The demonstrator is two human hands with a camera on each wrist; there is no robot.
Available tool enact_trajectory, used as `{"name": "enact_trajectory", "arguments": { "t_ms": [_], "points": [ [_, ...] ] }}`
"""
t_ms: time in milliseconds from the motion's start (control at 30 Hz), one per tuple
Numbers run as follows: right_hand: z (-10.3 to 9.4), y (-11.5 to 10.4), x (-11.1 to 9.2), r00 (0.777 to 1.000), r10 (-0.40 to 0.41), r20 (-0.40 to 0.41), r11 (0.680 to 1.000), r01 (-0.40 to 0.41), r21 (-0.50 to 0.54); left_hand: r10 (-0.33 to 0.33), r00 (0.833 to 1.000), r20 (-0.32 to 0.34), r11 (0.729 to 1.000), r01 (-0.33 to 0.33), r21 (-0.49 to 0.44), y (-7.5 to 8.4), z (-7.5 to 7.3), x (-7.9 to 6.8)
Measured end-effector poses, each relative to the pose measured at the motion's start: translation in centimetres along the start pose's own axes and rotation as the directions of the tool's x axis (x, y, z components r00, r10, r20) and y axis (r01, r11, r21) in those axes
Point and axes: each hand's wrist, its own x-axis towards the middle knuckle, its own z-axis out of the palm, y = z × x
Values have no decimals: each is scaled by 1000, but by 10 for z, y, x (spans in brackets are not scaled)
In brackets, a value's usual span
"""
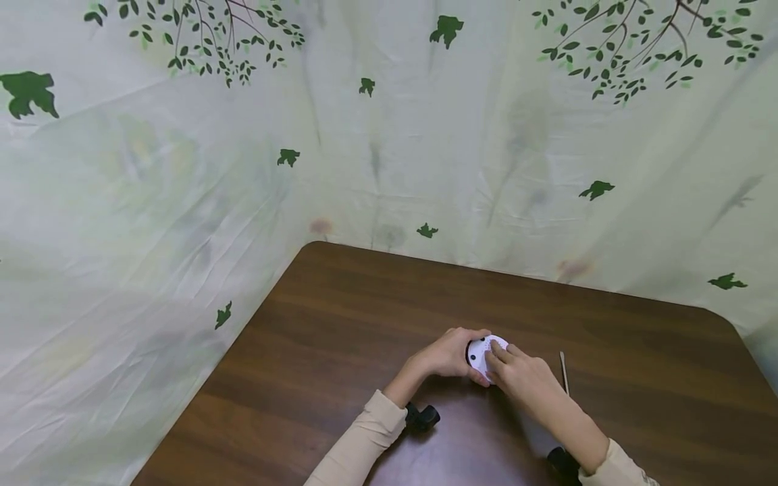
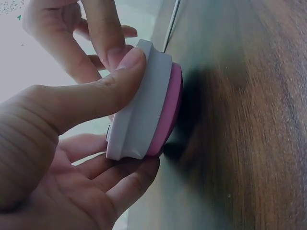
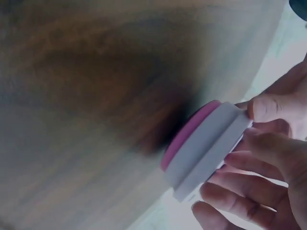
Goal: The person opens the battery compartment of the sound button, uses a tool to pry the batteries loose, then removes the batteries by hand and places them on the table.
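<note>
A round device with a white body and a pink underside point(image 2: 168, 110) is held just above the table, tilted, in the middle of the head view. Small holes and dark spots mark its white face point(image 1: 480, 351). My left hand point(image 1: 450, 352) grips the rim, thumb on one side and fingers on the other. From the right, my right hand point(image 1: 525, 378) touches the white face with its fingertips point(image 3: 216, 194). Parts of the face are hidden under those fingers.
On the brown wooden table point(image 1: 340, 297), a thin metal rod point(image 1: 564, 371) lies right of my right hand, its near end hidden by the forearm. Black wrist devices point(image 1: 423, 418) sit at both wrists. A leaf-printed cloth point(image 1: 377, 155) hangs behind the table.
</note>
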Motion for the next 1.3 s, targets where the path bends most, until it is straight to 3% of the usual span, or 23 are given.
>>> {"name": "enact_trajectory", "arguments": {
  "t_ms": [133, 433, 700, 967, 1067, 1300],
  "points": [
    [4, -5, 4, 997, -76, -15, 991, 73, -111, -1, 1000, -14, 1000, 1, 16, 0, 0, -1],
    [-6, -22, 6, 972, -59, 228, 955, 122, -271, -22, 999, -27, 997, 24, 77, 3, 3, 3],
    [-4, -19, 3, 978, -86, 188, 958, 132, -253, -37, 999, -16, 997, 38, 69, 2, 3, 4],
    [0, -8, -4, 998, -11, 64, 991, 19, -132, -42, 999, -22, 998, 43, 44, 4, 0, 3],
    [-2, -7, -6, 997, 36, 72, 995, -29, -99, -52, 998, -23, 998, 52, 39, 5, -1, 4],
    [-9, -17, -10, 991, 60, 121, 994, -47, -103, -85, 995, -46, 993, 88, 75, 7, 0, 2]
  ]
}}
